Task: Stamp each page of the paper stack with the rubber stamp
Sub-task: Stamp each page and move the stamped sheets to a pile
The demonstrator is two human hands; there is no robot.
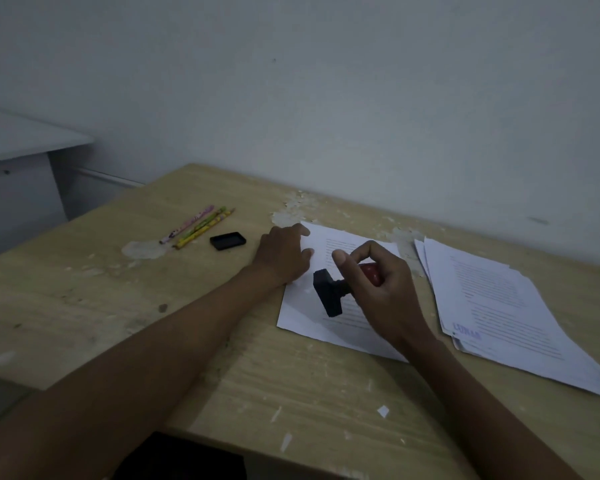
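Note:
A white printed page [302, 317] lies in the middle of the wooden desk [125, 306]. My left hand [283, 252] rests flat on the page's upper left corner. My right hand [383, 289] grips the red handle of the rubber stamp [329, 292]. The stamp's black base is tilted sideways just above the page's lower left part. To the right lies a fanned pile of printed pages [499, 306], and its top sheet carries a blue stamp mark [466, 331] at the lower left corner.
A black ink pad [228, 240] sits left of my left hand. Three patterned pencils [198, 226] lie farther left. The desk's veneer is chipped near the wall. A white wall runs behind the desk, and white furniture [21, 147] stands at the far left.

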